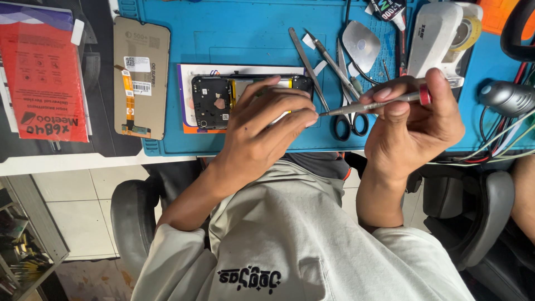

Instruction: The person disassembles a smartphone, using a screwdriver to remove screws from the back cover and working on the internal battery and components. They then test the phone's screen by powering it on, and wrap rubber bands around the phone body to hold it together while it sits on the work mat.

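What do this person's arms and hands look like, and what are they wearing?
Both hands, left hand and right hand, are bare: no gloves, rings or watch in view. The forearms are uncovered. The pale grey-beige shirt has short sleeves and dark lettering on the chest.

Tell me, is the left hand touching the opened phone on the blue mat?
Touching. The head view shows the left hand resting on the opened phone, its fingers covering the phone's right part.

blue mat [251, 33], red packet [42, 83], black phone [212, 103].
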